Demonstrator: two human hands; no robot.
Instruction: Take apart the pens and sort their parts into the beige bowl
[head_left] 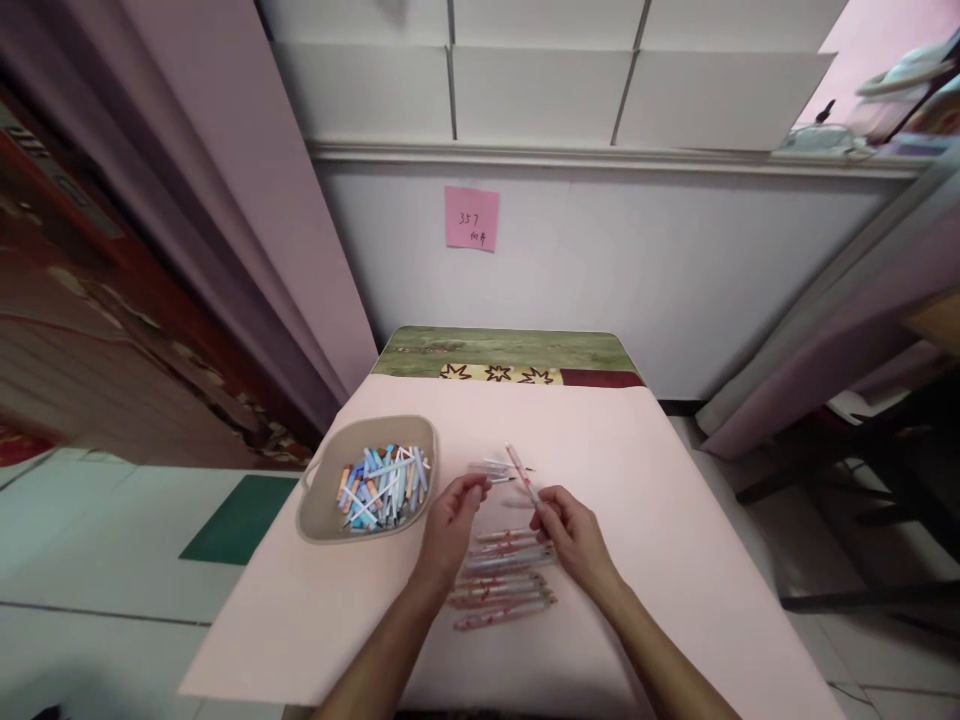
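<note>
My right hand (pixel 571 528) is closed round the lower end of a slim pen (pixel 522 470) with a clear barrel and red marks, tilted up and to the left. To its left, the fingertips of my left hand (pixel 451 512) are pinched together; whether anything small sits in them I cannot make out. Just beyond the hands lie several thin pen refills (pixel 506 466) and clear plastic pieces, partly hidden by my left fingers. Between my forearms, a row of similar pens (pixel 502 590) lies side by side on the pale pink tabletop cover (pixel 660 620), a little blurred.
A beige basket (pixel 315 500) at the left holds many blue, orange and white pen parts. The table's far end shows a green patterned strip (pixel 510 345). Behind stands a white wall with a pink note (pixel 472 218). Curtains hang on both sides.
</note>
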